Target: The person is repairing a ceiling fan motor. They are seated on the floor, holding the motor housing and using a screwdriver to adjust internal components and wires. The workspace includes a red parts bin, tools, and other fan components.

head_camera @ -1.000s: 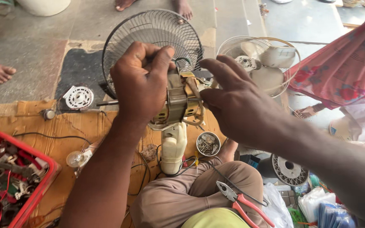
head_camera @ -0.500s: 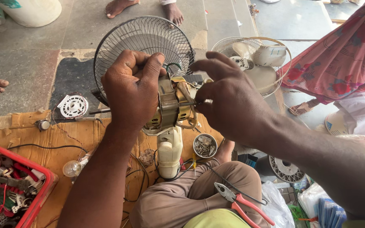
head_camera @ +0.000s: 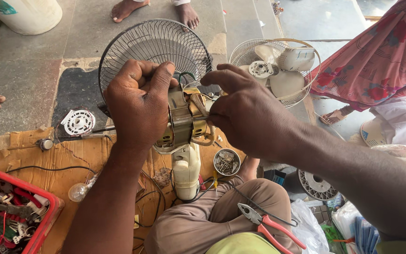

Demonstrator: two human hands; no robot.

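A bare fan motor with copper windings sits on a cream stand neck, in front of its round wire guard. My left hand wraps around the motor's left side and grips it. My right hand comes in from the right, its fingertips pinched on the motor's rear end near the wires. Whether anything small lies between those fingertips is hidden.
Red-handled pliers rest on my knee. A small tin of screws stands on brown cardboard. A red tray of tools is at the lower left, a bulb beside it. A second fan guard with blades lies behind. Other people's bare feet stand nearby.
My right hand has closed in from open fingers beside the motor to a pinch on its rear end. The left hand keeps its grip. The view has shifted slightly down and closer.
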